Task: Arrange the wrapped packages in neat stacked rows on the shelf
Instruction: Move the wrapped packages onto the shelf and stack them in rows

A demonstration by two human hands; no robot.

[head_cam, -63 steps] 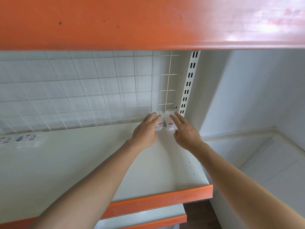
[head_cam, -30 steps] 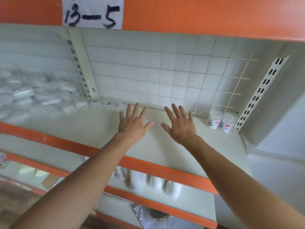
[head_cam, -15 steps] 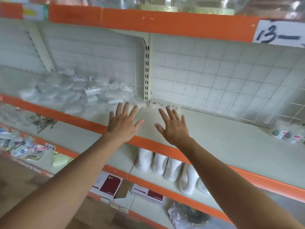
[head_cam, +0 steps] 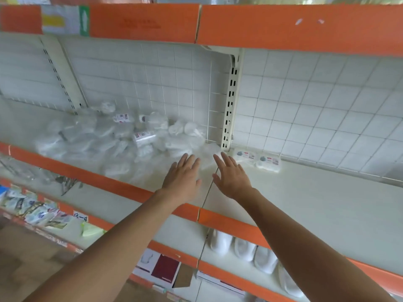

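Note:
A loose heap of clear-wrapped white packages point(head_cam: 122, 138) lies on the left section of the cream shelf point(head_cam: 316, 205). Two flat labelled packs point(head_cam: 257, 160) sit side by side at the back of the right section, beside the slotted upright point(head_cam: 229, 105). My left hand point(head_cam: 183, 179) hovers over the right fringe of the heap with fingers straight and spread, holding nothing. My right hand point(head_cam: 231, 175) is stretched out flat just right of it, near the seam between the two sections, fingertips close to the flat packs, also empty.
An orange-fronted shelf point(head_cam: 283, 25) overhangs above. A wire grid point(head_cam: 316, 101) backs the shelf. Below, white moulded items point(head_cam: 242, 247) stand in a row, with boxes point(head_cam: 161, 269) lower down and mixed packets point(head_cam: 28, 212) at the lower left.
The view has swung left from the shelf's right end, where both hands touched two small round tubs. Both hands have let go and travelled left, open, to the heap of packages.

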